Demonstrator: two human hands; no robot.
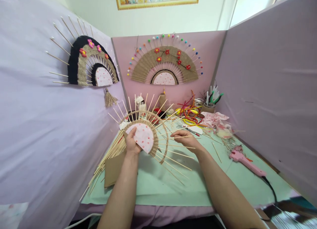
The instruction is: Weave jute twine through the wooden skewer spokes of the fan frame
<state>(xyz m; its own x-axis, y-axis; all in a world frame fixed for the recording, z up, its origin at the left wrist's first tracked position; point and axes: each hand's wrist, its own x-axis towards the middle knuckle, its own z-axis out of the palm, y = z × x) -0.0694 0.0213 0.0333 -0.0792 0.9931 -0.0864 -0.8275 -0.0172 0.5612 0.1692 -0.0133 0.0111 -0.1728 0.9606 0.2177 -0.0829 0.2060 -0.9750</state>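
My left hand (pixel 133 141) grips a half-round woven fan (pixel 141 136), thumb on its white panel with pink dots. Thin wooden sticks fan out from the panel's curved edge. Twine is woven in a band close to the panel, and a second, narrower twine arc (pixel 166 133) runs farther out across the sticks. At the right side of the fan, my right hand (pixel 184 138) has its fingers pinched together by that outer arc and a stick. What lies between those fingertips is too small to make out.
Loose sticks (pixel 109 159) and cardboard (pixel 112 171) lie at left. A pink glue gun (pixel 247 163) rests at right, its cord hanging off the front edge. Coloured pipe cleaners (pixel 189 111), scissors and dotted cloth (pixel 215 119) crowd the back. Finished fans (pixel 164 62) hang on the partitions.
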